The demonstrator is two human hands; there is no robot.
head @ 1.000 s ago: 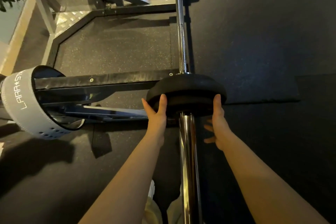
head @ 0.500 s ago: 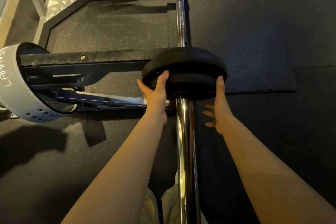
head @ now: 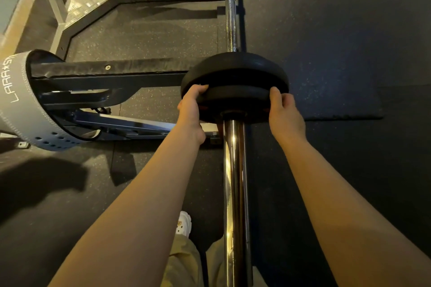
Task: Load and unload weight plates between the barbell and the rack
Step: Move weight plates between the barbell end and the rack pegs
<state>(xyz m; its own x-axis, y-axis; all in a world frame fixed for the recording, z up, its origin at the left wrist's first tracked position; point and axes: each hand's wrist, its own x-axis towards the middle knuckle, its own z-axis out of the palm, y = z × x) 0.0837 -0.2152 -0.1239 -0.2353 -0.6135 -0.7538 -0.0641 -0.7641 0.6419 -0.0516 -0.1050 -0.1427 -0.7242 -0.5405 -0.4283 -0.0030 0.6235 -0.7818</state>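
While two black plates sit stacked on the chrome sleeve (head: 234, 170) of the barbell (head: 231, 18), the left hand (head: 191, 109) and right hand (head: 285, 114) each curl their fingers over the rim of the near plate (head: 240, 98), one on either side. The far plate (head: 233, 65) sits flush behind it, touching. This looks like the start of unloading: the grip is set, the plate not yet drawn along the sleeve. Next would be an even pull toward the body with both hands, keeping the plate square so it doesn't bind, then carrying it to the rack (head: 112, 77) at left, beside the grey belt (head: 21, 105).
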